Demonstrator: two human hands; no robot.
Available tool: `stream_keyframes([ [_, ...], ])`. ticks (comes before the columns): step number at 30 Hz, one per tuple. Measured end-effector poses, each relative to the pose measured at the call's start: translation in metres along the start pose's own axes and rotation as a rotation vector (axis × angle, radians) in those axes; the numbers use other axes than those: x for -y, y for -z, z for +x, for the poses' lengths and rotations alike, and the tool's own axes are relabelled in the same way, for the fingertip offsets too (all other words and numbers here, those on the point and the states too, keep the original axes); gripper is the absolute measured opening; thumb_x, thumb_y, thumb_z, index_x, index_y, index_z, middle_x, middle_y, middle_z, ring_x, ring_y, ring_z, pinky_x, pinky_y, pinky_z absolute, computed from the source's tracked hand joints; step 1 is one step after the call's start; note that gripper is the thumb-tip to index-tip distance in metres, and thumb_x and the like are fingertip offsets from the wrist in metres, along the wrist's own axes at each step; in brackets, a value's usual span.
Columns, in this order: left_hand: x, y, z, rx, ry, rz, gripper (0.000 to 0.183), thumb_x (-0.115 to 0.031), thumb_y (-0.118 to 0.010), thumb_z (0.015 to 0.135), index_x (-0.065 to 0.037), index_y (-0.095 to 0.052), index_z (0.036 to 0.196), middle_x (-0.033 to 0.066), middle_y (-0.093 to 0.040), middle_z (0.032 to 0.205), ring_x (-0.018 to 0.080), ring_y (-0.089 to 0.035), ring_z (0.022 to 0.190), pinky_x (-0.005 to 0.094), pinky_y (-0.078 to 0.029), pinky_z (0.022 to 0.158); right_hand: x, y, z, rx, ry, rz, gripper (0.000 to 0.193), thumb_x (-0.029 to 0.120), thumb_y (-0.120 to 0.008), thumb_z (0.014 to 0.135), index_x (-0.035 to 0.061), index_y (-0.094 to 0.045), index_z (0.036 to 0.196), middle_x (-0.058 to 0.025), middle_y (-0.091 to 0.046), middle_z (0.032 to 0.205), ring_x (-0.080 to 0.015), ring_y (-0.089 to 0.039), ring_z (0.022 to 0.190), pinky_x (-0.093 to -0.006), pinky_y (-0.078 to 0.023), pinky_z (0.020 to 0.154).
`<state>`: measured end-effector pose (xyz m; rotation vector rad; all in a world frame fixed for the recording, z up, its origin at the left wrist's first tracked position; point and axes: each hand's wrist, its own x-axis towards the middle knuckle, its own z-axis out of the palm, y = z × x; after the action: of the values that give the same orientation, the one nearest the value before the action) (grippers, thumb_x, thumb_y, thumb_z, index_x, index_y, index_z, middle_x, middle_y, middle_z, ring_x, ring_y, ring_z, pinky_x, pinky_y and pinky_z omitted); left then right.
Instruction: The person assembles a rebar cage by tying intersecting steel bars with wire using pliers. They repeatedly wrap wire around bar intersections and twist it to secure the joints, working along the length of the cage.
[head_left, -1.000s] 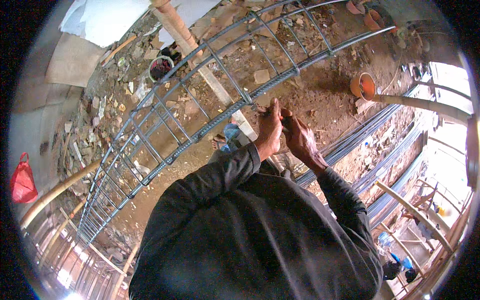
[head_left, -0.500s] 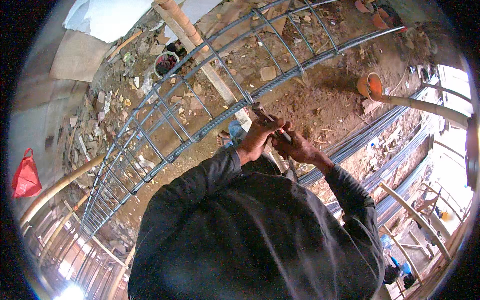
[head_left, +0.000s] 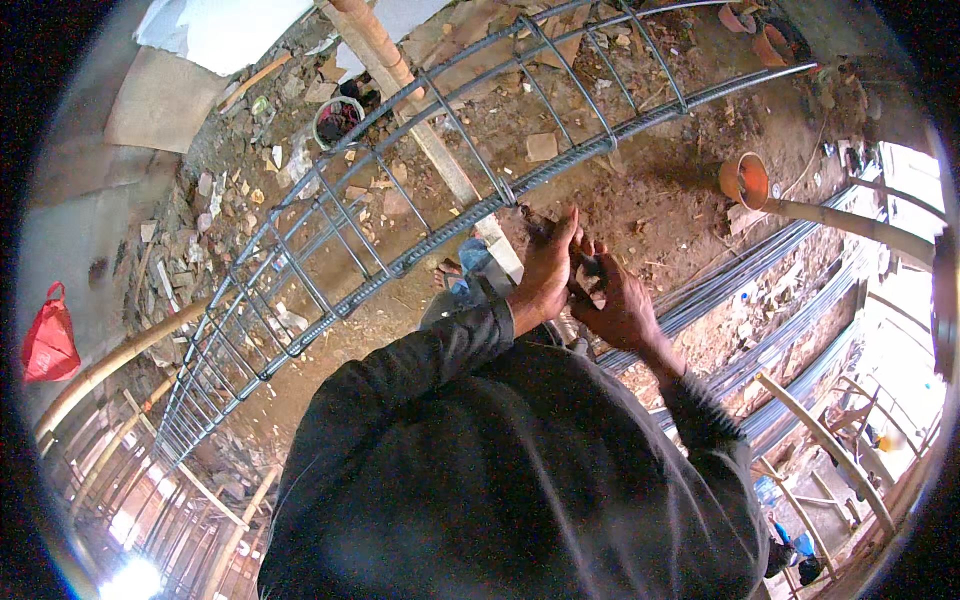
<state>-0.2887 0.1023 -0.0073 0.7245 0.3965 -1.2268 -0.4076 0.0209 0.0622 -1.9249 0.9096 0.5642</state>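
Observation:
A rebar cage [head_left: 440, 236] of long ribbed bars and square stirrups runs across in front of me. My left hand [head_left: 540, 275] is close below its near bar, thumb raised and fingers mostly hidden behind the palm. Something dark shows past the left fingers, too shadowed to name. Right beside it, my right hand [head_left: 625, 312] has its fingers curled toward the thumb, against the left palm. What lies between the two hands is too dark to make out. Under the cage passes a wooden plank [head_left: 450, 172].
Bundles of steel bars [head_left: 735, 270] lie at the right, below an orange bucket [head_left: 745, 182]. A bamboo pole [head_left: 370, 45] stands beyond the cage near a white bucket [head_left: 338, 122]. Rubble covers the ground at left, with a red bag [head_left: 50, 340] farther out.
Both hands have shifted slightly right and moved apart somewhat. The left thumb has lifted. The slim metal tool seen between the hands no longer shows clearly.

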Motion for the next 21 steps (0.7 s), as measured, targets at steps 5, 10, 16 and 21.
stream_keyframes([
  [5,0.011,-0.014,0.006,-0.194,-0.083,-0.003,0.045,-0.049,-0.059,0.108,-0.016,-0.045,0.080,0.0019,-0.054,0.077,0.0191,-0.060,0.081,0.0371,-0.048,0.078,0.000,-0.032,-0.004,-0.590,0.317,-0.327,0.054,0.019,-0.070,0.092,0.0102,-0.055,0.142,-0.0220,-0.067,0.115,-0.0436,-0.066,0.104,-0.0536,-0.054,0.084],
  [10,0.005,-0.009,0.001,-0.228,0.057,0.103,0.034,-0.041,-0.069,0.104,-0.013,-0.059,0.088,0.0030,-0.067,0.084,0.0169,-0.062,0.082,0.0370,-0.050,0.079,-0.013,-0.027,0.012,-0.293,0.194,-0.104,0.042,0.013,-0.061,0.096,0.0113,-0.057,0.137,-0.0270,-0.071,0.104,-0.0499,-0.069,0.090,-0.0567,-0.055,0.076],
  [16,-0.017,0.023,-0.013,0.044,0.033,0.260,0.036,-0.037,-0.084,0.092,-0.011,-0.069,0.111,0.0031,-0.075,0.101,0.0171,-0.070,0.094,0.0340,-0.052,0.088,-0.011,-0.012,0.013,-0.027,0.120,0.003,0.027,0.025,-0.060,0.103,0.0059,-0.068,0.120,-0.0226,-0.070,0.083,-0.0391,-0.070,0.077,-0.0506,-0.052,0.068],
  [21,-0.025,0.046,-0.009,0.204,0.011,0.355,0.052,-0.040,-0.086,0.089,-0.010,-0.066,0.127,0.0011,-0.074,0.115,0.0152,-0.067,0.102,0.0335,-0.054,0.090,-0.041,-0.016,0.036,0.225,0.114,0.197,0.032,0.033,-0.069,0.102,0.0088,-0.071,0.122,-0.0061,-0.070,0.082,-0.0161,-0.062,0.071,-0.0379,-0.051,0.063],
])
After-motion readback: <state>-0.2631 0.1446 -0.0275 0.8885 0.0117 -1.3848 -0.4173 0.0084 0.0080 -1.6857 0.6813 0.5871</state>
